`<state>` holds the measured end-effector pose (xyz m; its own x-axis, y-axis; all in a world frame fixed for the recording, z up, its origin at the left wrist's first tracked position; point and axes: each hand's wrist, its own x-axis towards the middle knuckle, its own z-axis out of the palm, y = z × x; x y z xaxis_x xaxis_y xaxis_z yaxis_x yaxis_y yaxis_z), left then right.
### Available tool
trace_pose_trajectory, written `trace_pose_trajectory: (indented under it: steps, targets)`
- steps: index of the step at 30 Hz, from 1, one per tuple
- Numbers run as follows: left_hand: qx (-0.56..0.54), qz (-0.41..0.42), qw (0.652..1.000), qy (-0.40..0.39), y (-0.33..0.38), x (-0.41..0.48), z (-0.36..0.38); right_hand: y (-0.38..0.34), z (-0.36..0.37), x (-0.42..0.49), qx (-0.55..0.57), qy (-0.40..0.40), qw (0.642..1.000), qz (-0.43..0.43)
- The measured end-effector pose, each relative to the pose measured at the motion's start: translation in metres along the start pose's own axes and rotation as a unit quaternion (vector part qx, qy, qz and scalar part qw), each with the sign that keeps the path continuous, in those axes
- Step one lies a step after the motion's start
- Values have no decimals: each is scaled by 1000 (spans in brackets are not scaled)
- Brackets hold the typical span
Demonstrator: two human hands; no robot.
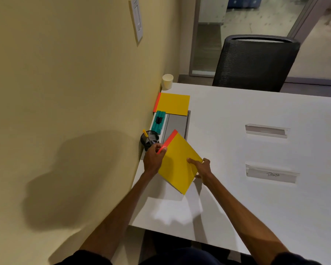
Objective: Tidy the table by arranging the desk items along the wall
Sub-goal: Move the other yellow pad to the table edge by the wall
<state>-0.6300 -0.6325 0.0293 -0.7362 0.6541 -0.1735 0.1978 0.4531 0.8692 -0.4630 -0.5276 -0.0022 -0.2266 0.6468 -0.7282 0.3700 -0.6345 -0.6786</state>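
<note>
Pad: yellow pad [177, 165] with an orange strip along one edge, held by both hands over the near left part of the table [237, 197]. It is turned diagonally and close to the wall [65, 92], with its shadow on the tabletop under it.
Left hand: the left hand [153, 158] pinches the orange-strip corner. The thumb lies on top of the strip and the fingers are curled behind the pad's left edge.
Right hand: the right hand [202, 168] grips the right edge. The thumb is pressed on the yellow face and the fingers are curled round the edge below.
Pad and fingers: the pad spans the gap between the two hands, its lowest corner hanging free towards the person.
Along the wall: pen pot [149, 140] just beyond the left hand, then teal duster [159, 121], second pad [174, 104] lying flat, and cup [167, 81] at the far corner.
Grey panel: the grey panel [177, 124] lies beside the duster, partly under the second pad.
Further right: two clear name holders [267, 131], well apart from the hands.
Beyond the table: black chair [256, 62].
</note>
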Motion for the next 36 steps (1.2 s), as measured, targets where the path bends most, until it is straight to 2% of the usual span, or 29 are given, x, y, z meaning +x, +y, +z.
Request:
trace_pose_trajectory:
  steps: [3,8,11,19,28,33,36]
  targets:
    - [25,-29,999,18,-22,-10,-16,7,12,1,-45,11,999,-2]
    - [180,-51,982,-3,-59,-30,-28,23,31,-8,-201,60,976,-63]
    - [269,-68,960,-17,-75,-42,-29,31,44,-15,-244,59,965,-74]
    - [416,-59,907,-33,-102,-58,-21,52,65,-16,-307,46,948,-77]
    - [411,-69,906,-78,-121,-45,-19,59,74,3,-338,28,935,-105]
    - [359,-81,925,-95,-128,-43,-20,63,76,4,-309,34,944,-114]
    - [344,-60,931,-106,-131,-42,-21,71,74,-1,-330,40,932,-147]
